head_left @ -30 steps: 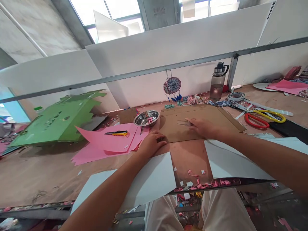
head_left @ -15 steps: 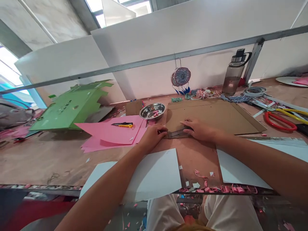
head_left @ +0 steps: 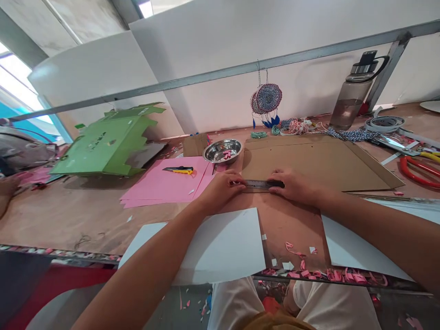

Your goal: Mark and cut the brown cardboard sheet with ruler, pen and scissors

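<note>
A short metal ruler (head_left: 257, 184) lies along the near edge of a brown cardboard sheet (head_left: 295, 160). At its left end, my left hand (head_left: 225, 189) is closed, thumb and fingers pinched on the ruler. My right hand (head_left: 292, 184) grips the other end, fingers curled; a dark patch shows there under the thumb, and I cannot make out what it is. Just beyond my left hand stands a steel bowl (head_left: 210, 155) with small pink pieces in it. Left of that, a yellow and black utility knife (head_left: 178, 170) rests on pink paper sheets (head_left: 151, 188).
White sheets (head_left: 220, 247) lie under my forearms. A water bottle (head_left: 352, 98), red-handled scissors (head_left: 414, 172) and tape rolls (head_left: 384, 123) stand to the right. A green cardboard piece (head_left: 99, 142) is on the left. A person's hand (head_left: 7, 190) shows at the far left.
The view has shifted slightly. My right hand's fingers have drawn back from the cardboard and curled at the ruler's right end, showing more of the ruler. The lifted pink sheet now lies flatter.
</note>
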Motion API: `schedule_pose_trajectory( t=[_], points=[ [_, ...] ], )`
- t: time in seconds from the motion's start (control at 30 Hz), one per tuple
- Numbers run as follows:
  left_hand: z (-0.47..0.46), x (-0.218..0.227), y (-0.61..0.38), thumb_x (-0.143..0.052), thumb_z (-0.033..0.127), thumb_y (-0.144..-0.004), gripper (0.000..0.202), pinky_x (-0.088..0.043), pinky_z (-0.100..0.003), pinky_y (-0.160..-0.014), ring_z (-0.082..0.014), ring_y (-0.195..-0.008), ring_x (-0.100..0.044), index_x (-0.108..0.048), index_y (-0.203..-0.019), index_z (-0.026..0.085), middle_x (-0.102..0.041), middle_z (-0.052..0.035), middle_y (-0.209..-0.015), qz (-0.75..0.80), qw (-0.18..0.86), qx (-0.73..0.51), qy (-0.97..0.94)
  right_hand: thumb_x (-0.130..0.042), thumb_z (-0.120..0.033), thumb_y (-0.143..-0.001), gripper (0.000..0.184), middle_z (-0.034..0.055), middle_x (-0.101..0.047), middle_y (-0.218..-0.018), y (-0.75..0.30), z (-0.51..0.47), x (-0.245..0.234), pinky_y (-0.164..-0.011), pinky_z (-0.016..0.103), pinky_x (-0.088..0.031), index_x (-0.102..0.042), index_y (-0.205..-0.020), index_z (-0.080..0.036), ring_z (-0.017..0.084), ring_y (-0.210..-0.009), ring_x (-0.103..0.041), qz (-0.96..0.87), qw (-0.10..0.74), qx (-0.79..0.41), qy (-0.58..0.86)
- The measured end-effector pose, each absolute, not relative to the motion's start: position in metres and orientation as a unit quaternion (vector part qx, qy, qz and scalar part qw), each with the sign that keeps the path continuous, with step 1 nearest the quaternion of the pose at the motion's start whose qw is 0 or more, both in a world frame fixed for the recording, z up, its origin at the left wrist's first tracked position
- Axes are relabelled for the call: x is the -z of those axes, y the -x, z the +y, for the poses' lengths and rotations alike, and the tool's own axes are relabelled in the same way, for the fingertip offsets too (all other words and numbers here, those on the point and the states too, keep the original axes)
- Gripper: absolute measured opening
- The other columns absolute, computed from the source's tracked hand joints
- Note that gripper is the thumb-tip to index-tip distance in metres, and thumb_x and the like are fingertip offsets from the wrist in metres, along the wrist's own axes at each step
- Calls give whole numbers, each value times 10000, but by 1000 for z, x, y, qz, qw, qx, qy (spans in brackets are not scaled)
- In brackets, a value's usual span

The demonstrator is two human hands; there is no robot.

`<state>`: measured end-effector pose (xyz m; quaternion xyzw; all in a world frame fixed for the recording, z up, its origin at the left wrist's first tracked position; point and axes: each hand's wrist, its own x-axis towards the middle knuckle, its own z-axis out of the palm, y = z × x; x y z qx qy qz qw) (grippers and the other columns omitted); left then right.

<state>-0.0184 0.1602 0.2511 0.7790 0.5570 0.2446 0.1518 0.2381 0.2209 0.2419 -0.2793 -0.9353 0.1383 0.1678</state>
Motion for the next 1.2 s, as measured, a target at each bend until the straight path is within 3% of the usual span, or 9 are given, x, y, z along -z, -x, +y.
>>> schedule_pose_trajectory(
  t=[0.43, 0.63, 0.83, 1.2],
  points=[
    [165, -244, 27, -616, 249, -886, 152, -510, -282, -795, -154, -866, -647, -758, -939, 254, -698, -7, -971, 499, 149, -246, -817, -666, -339, -830, 281, 92, -659, -1097, -240, 227, -240, -870, 341, -469, -743, -1080, -235, 241, -1008, -604, -919, 183, -223, 268],
    [165, -241, 28, -637, 197, -854, 138, -516, -293, -850, -165, -933, -648, -754, -913, 241, -704, -14, -1000, 487, 152, -265, -818, -627, -398, -834, 411, 57, -704, -1048, -258, 247, -249, -792, 309, -488, -686, -1199, -218, 198, -902, -620, -899, 138, -336, 245],
    [165, -244, 26, -624, 200, -859, 141, -517, -288, -829, -157, -897, -660, -755, -901, 229, -726, -13, -986, 483, 166, -260, -820, -708, -367, -755, 408, 70, -683, -1096, -260, 253, -247, -856, 330, -475, -722, -1133, -213, 225, -1001, -598, -924, 108, -303, 207],
    [167, -248, 31, -673, 198, -816, 127, -526, -269, -764, -152, -839, -666, -755, -907, 228, -734, -3, -931, 509, 203, -256, -796, -689, -352, -777, 387, 66, -675, -1117, -261, 256, -239, -883, 357, -474, -707, -1145, -231, 224, -1006, -598, -924, 119, -296, 213]
  ],
)
